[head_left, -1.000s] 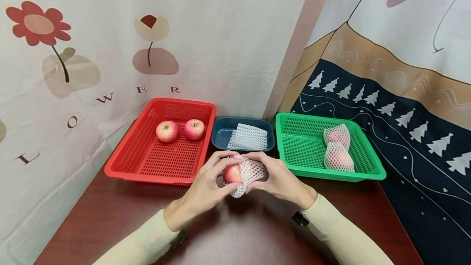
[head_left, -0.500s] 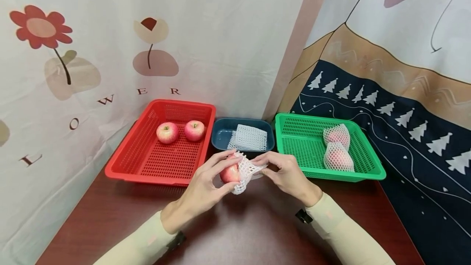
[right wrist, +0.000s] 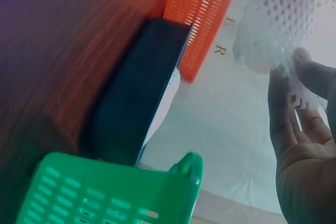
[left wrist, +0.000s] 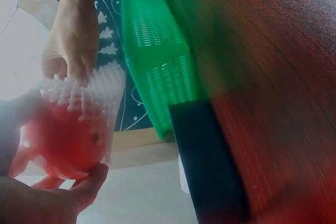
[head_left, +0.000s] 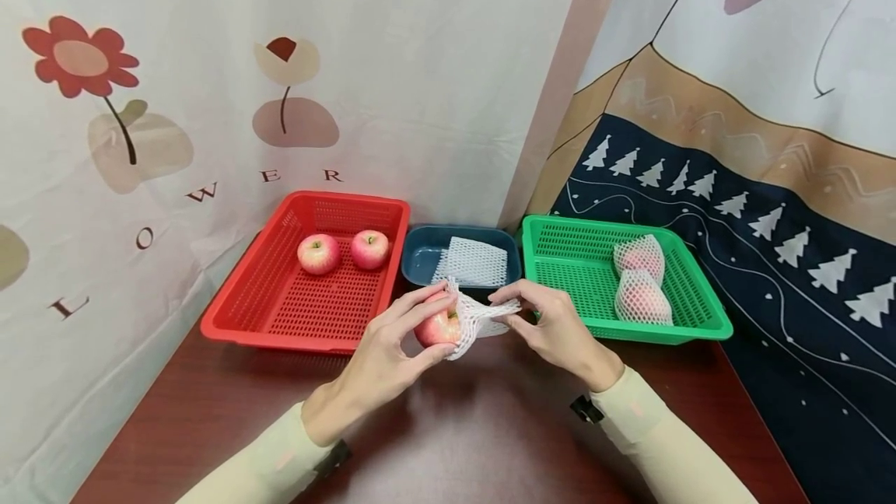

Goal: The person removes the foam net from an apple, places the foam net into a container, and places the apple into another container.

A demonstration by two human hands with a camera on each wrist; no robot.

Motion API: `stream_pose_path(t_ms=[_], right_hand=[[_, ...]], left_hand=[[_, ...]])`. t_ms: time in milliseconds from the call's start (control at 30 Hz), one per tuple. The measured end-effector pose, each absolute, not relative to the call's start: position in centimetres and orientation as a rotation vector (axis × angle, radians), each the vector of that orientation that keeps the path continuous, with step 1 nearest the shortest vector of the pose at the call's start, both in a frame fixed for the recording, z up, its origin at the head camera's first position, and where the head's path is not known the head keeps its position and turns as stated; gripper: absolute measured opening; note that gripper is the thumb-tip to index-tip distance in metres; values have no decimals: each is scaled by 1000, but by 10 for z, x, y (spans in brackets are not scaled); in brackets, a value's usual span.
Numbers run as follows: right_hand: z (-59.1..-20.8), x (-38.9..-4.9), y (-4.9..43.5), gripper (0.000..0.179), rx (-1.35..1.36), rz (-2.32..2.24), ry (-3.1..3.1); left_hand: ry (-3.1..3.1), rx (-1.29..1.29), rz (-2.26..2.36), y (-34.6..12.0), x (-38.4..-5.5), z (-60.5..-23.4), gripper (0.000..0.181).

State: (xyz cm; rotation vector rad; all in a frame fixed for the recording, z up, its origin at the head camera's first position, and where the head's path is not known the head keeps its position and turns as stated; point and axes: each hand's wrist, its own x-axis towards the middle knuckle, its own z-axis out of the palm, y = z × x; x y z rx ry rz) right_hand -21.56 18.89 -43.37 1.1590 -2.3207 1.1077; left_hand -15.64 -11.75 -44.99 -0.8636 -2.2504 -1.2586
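My left hand [head_left: 392, 344] grips a red apple [head_left: 435, 328] from its left side, thumb below and fingers above. A white foam net sleeve [head_left: 473, 319] covers the apple's right side. With thumb and fingertips, my right hand [head_left: 549, 325] pinches the sleeve's free end, which is stretched out to the right. In the left wrist view the foam mesh [left wrist: 107, 90] wraps one side of the apple [left wrist: 65, 135], and the other side is bare. The right wrist view shows the sleeve's edge between thumb and fingers [right wrist: 283, 114]. Both hands are above the table in front of the containers.
A red basket [head_left: 238, 325] at the left holds two bare apples [head_left: 318, 254]. Beside it, a dark blue tray [head_left: 418, 255] contains foam net sleeves [head_left: 477, 261]. Two net-wrapped apples [head_left: 642, 298] lie in the green basket [head_left: 570, 325] at the right. A printed curtain hangs behind.
My right hand has gone from cupping the sleeved side of the apple to pinching the sleeve's end, drawing it rightward. My left hand keeps its grip, with the apple shifted slightly left.
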Motion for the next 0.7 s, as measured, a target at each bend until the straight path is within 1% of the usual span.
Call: stream_pose_path(t_ms=[100,400,700], right_hand=[[-431,-215,192,46,1155,1077,-2354],[-425,-211,196,36,1112,1050,-2406],[-422,-210,191,30,1183,1010,-2378]], left_hand=[[-2251,-862,-1253,-118,-156,-448,72],[-2247,-859,-1217,-118,-156,-447,69],[-2307,-842,-1121,-115,-154,-445,69]])
